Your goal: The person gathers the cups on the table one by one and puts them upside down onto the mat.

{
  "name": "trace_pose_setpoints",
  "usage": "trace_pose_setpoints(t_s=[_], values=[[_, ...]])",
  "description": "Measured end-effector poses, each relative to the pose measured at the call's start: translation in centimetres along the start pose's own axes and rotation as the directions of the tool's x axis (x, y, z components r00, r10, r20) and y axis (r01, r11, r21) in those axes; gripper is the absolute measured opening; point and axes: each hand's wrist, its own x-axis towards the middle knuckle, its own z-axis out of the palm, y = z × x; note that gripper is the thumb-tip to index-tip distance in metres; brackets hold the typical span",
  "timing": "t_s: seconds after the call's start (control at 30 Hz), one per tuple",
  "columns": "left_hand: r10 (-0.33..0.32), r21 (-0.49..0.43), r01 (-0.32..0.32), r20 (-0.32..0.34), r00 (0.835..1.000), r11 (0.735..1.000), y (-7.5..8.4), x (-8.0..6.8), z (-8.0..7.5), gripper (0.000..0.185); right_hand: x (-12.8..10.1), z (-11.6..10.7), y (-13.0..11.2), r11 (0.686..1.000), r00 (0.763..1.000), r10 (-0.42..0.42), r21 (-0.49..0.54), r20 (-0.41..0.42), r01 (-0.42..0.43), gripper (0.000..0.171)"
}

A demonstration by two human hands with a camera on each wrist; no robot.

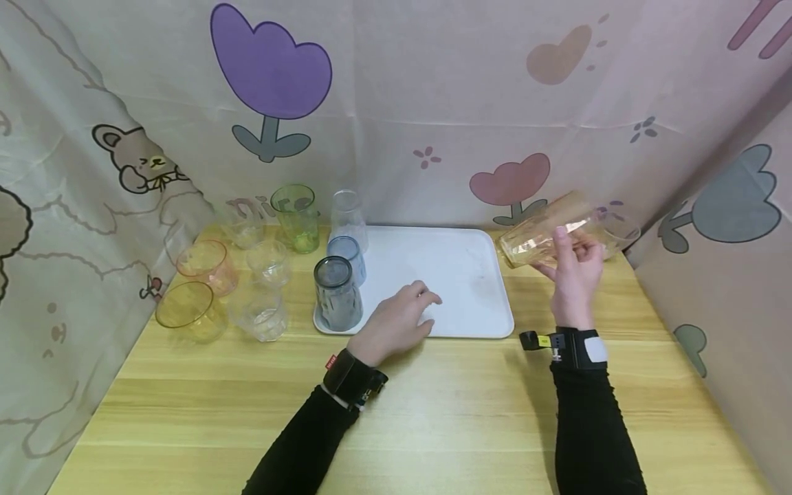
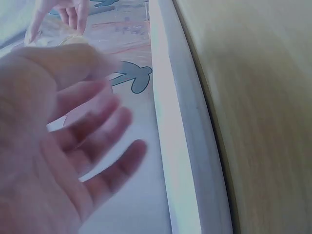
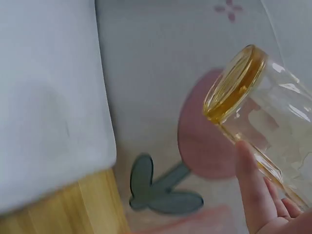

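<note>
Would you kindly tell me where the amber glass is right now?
In the head view, the amber glass is tilted on its side in the right hand, above the table's right side, just beyond the white tray.

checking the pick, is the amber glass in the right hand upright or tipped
Tipped. The right hand holds the amber glass nearly on its side in the air beside the white tray, thick base toward the tray.

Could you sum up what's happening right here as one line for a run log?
right hand: holds amber glass tilted on its side, in the air | left hand: open, resting on white tray | tray also carries three upturned glasses
</note>
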Motion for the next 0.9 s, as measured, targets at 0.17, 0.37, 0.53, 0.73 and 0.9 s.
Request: trace_pose_setpoints(t_s=[0.17,0.37,0.53,0.73,0.9], values=[[0.038,-0.019,-0.042,-0.192,0.981,0.999,-0.1,0.1,0.0,0.060,-1.4,1.7,1.2,1.000,0.992,0.012,0.016,0.128,-0.014,0.046],[0.101,-0.037,-0.123,-0.364,0.926,0.992,-0.3,0.3,0.1,0.081,-2.7,3.3,2.8,0.996,0.955,0.093,-0.019,0.282,-0.091,0.043],[0.132,-0.080,-0.191,-0.469,0.873,0.978,-0.3,0.4,0.2,0.092,-3.9,4.4,3.9,0.990,0.923,0.133,-0.082,0.360,-0.111,0.038],[0.149,-0.105,-0.239,-0.528,0.836,0.965,-0.3,0.6,0.2,0.103,-5.5,5.6,4.9,0.979,0.887,0.196,-0.128,0.418,-0.156,0.044],[0.172,-0.082,-0.258,-0.550,0.817,0.963,-0.3,0.6,0.0,0.103,-6.8,6.4,5.6,0.970,0.848,0.241,-0.143,0.472,-0.196,0.052]])
